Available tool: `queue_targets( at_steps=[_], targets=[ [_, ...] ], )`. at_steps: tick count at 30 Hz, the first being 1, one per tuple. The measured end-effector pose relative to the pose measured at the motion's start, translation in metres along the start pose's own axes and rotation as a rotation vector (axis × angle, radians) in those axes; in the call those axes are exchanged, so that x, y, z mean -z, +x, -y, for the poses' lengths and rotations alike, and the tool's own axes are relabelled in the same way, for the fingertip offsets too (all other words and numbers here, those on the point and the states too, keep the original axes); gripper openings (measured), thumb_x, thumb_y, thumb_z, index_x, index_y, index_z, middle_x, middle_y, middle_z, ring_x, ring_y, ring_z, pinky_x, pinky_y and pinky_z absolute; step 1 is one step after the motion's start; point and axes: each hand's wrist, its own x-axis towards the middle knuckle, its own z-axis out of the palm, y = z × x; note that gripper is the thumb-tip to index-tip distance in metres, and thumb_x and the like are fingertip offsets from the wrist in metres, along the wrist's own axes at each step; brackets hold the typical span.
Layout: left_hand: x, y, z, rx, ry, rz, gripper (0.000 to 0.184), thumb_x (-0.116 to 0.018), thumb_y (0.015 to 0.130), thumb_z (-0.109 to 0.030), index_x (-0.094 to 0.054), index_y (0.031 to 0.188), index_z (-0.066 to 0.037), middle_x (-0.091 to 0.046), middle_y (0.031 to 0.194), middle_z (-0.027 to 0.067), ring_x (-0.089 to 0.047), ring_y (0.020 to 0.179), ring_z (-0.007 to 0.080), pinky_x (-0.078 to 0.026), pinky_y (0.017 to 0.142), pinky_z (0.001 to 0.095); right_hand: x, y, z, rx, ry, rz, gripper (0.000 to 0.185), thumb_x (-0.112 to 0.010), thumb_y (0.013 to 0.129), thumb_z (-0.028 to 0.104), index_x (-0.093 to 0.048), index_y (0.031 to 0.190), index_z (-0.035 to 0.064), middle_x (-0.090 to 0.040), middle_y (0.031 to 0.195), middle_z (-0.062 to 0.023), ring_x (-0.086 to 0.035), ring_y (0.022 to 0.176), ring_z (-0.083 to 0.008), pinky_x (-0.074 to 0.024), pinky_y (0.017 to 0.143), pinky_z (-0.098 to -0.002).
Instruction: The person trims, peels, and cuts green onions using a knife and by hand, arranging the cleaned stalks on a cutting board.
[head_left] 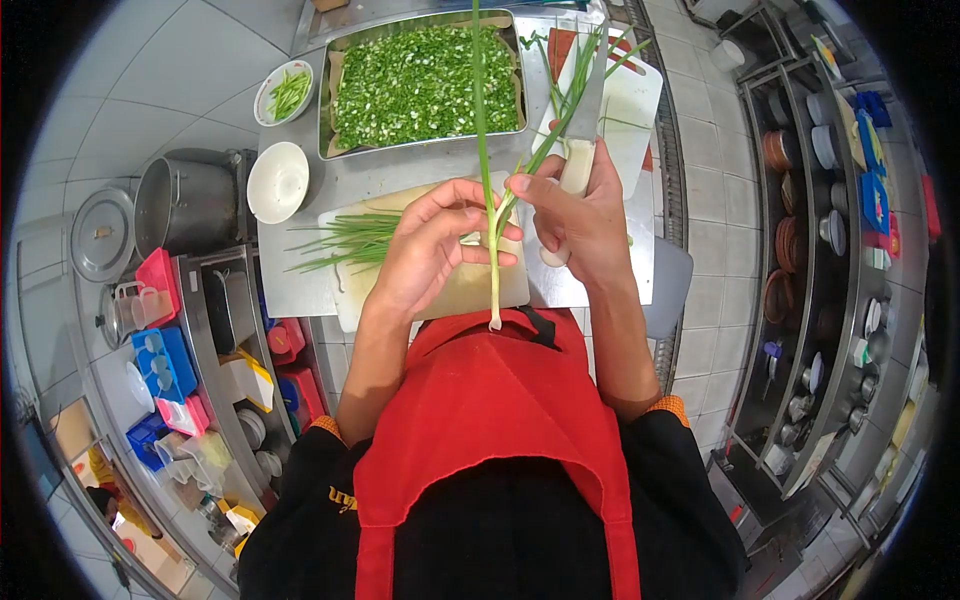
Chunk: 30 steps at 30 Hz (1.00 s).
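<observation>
My left hand (428,243) has its fingers closed round a long spring onion (494,275), which hangs upright with its white root end near my apron. My right hand (592,225) grips the pale handle (577,168) of a knife, its blade pointing away from me. The right thumb and forefinger also pinch green leaves that split off the same stalk. Beneath my left hand, a bunch of spring onions (355,240) lies on a cream cutting board (430,290). Part of that bunch is hidden behind the hand.
Chopped spring onion (425,85) fills a metal tray (425,146) at the back. Left of it stand a bowl of green slices (290,95) and a white bowl (277,183). A white board (635,105) with loose leaves lies right. A large pot (190,205) stands far left.
</observation>
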Motion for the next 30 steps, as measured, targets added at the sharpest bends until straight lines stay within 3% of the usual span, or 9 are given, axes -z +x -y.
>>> queue_targets(
  at_steps=[3,5,12,14,17,23,26,28,30],
  targets=[
    [0.001,0.000,-0.001,0.013,-0.016,0.013,0.017,-0.046,0.091,-0.006,-0.053,0.106,0.001,-0.060,0.103,0.0135,-0.065,0.095,0.0307,-0.059,0.076,0.0449,-0.002,-0.001,0.002,0.021,-0.045,-0.015,0.059,-0.074,0.075,0.000,-0.040,0.123,0.0030,-0.056,0.071,-0.0022,-0.042,0.039,-0.0054,-0.0278,0.032,-0.0206],
    [0.002,-0.001,-0.002,0.020,-0.020,0.018,0.018,-0.046,0.091,-0.005,-0.053,0.106,0.001,-0.060,0.103,0.0138,-0.065,0.095,0.0309,-0.059,0.076,0.0449,-0.003,-0.001,0.003,0.067,-0.096,0.004,0.049,-0.075,0.074,0.001,-0.039,0.107,0.0033,-0.056,0.074,-0.0028,-0.049,0.044,-0.0063,-0.0331,0.032,-0.0204],
    [0.005,-0.001,0.002,0.019,-0.011,0.035,0.017,-0.046,0.095,-0.012,-0.054,0.106,0.000,-0.060,0.104,0.0132,-0.065,0.095,0.0299,-0.059,0.076,0.0444,-0.011,-0.004,0.007,0.099,-0.125,0.000,0.055,-0.075,0.073,0.001,-0.039,0.114,0.0022,-0.057,0.074,-0.0032,-0.052,0.051,-0.0065,-0.0373,0.037,-0.0196],
    [0.005,-0.001,0.003,0.021,0.006,0.030,0.018,-0.046,0.096,-0.013,-0.054,0.106,0.000,-0.060,0.103,0.0129,-0.065,0.095,0.0297,-0.058,0.077,0.0445,-0.016,-0.004,0.005,0.201,-0.102,-0.055,0.051,-0.073,0.073,-0.003,-0.041,0.113,0.0029,-0.056,0.073,-0.0024,-0.043,0.039,-0.0058,-0.0296,0.031,-0.0207],
    [0.006,-0.001,0.004,0.000,-0.091,0.093,0.019,-0.044,0.097,-0.015,-0.052,0.107,-0.001,-0.058,0.107,0.0139,-0.063,0.098,0.0310,-0.057,0.081,0.0465,-0.010,-0.001,-0.002,0.218,-0.176,-0.140,0.047,-0.073,0.073,-0.002,-0.041,0.108,0.0035,-0.056,0.073,-0.0029,-0.043,0.039,-0.0057,-0.0304,0.032,-0.0207],
    [0.008,-0.003,0.005,-0.041,-0.224,0.099,0.017,-0.039,0.099,-0.018,-0.047,0.106,-0.005,-0.054,0.113,0.0157,-0.061,0.104,0.0352,-0.054,0.086,0.0495,-0.004,-0.003,0.008,0.139,-0.138,-0.129,0.053,-0.076,0.074,0.001,-0.038,0.112,0.0046,-0.057,0.076,-0.0027,-0.049,0.046,-0.0051,-0.0329,0.033,-0.0197],
    [0.001,-0.004,0.004,-0.053,-0.173,-0.008,0.016,-0.039,0.099,-0.021,-0.047,0.103,-0.007,-0.055,0.111,0.0157,-0.062,0.094,0.0301,-0.055,0.073,0.0384,-0.003,-0.002,0.004,0.143,-0.140,-0.136,0.055,-0.077,0.074,0.002,-0.038,0.113,0.0047,-0.058,0.075,-0.0024,-0.049,0.045,-0.0052,-0.0331,0.033,-0.0195],
    [0.003,-0.003,0.006,-0.079,-0.217,-0.044,0.009,-0.046,0.098,-0.017,-0.045,0.098,-0.008,-0.057,0.106,0.0141,-0.059,0.075,0.0195,-0.046,0.057,0.0268,-0.003,-0.002,0.002,0.144,-0.144,-0.130,0.056,-0.077,0.074,0.003,-0.038,0.114,0.0047,-0.058,0.075,-0.0025,-0.049,0.045,-0.0051,-0.0331,0.033,-0.0195],
    [-0.002,-0.002,0.009,-0.146,-0.081,-0.109,0.009,-0.051,0.096,-0.013,-0.044,0.095,-0.009,-0.058,0.103,0.0131,-0.054,0.068,0.0154,-0.040,0.053,0.0247,-0.004,-0.003,-0.001,0.145,-0.150,-0.126,0.057,-0.078,0.075,0.004,-0.038,0.115,0.0047,-0.059,0.075,-0.0026,-0.049,0.045,-0.0050,-0.0330,0.033,-0.0194]
  ],
)
